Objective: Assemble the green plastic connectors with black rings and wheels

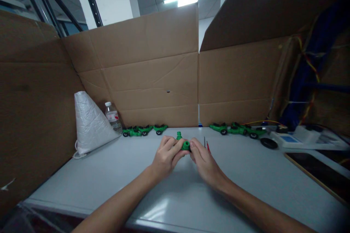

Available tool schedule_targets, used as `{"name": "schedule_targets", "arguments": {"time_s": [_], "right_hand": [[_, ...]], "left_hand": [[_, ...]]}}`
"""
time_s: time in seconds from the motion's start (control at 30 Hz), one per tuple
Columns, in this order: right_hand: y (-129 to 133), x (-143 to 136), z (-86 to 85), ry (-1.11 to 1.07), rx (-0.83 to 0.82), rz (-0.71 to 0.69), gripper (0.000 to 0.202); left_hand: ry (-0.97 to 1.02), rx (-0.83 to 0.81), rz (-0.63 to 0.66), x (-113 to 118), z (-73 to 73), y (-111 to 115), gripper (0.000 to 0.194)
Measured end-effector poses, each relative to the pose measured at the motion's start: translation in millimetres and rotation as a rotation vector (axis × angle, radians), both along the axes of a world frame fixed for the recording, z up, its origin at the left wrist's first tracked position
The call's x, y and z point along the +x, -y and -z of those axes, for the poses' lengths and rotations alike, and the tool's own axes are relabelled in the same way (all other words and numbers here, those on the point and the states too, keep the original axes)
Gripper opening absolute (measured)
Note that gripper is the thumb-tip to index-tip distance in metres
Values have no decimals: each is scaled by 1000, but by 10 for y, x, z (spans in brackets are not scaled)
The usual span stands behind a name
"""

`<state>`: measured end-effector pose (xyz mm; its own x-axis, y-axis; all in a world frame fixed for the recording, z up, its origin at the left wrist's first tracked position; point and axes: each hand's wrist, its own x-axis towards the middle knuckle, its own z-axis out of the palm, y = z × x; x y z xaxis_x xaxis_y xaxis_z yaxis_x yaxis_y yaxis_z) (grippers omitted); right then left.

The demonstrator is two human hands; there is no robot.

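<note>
Taking the green piece (186,146) in the hands as my landmark, I see a silvery pouch (93,127) well to its left, leaning beside a capped bottle (112,115). Nearer to it, still on the left but farther back, green toy vehicles (138,131) with black wheels line up along the cardboard wall (155,72).

My left hand (164,156) pinches the left side of the green piece between thumb and fingers, above the white table (109,174). A small green knob (179,135) shows just behind it (attached or separate, I can't tell). My right hand (205,164) pinches its right end, fingertips close to the left's.

Just right of the piece, a red-tipped item (208,147) shows partly behind my right hand. Farther right are more green vehicles (237,129), a black disc (269,143), a white power strip (298,139) and a dark flat slab (318,173).
</note>
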<state>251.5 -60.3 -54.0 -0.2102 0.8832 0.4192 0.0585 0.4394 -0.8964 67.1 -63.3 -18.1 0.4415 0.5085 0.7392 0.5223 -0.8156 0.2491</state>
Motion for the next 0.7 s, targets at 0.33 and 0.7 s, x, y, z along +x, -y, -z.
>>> {"name": "schedule_targets", "arguments": {"time_s": [0.33,0.7], "right_hand": [[-6,124,-14,375,629,382,24],[-215,164,9,672,804,393,35]], "left_hand": [[207,-278,75,203,-142,128,35],[324,-567,149,125,-15,-129,51]]}}
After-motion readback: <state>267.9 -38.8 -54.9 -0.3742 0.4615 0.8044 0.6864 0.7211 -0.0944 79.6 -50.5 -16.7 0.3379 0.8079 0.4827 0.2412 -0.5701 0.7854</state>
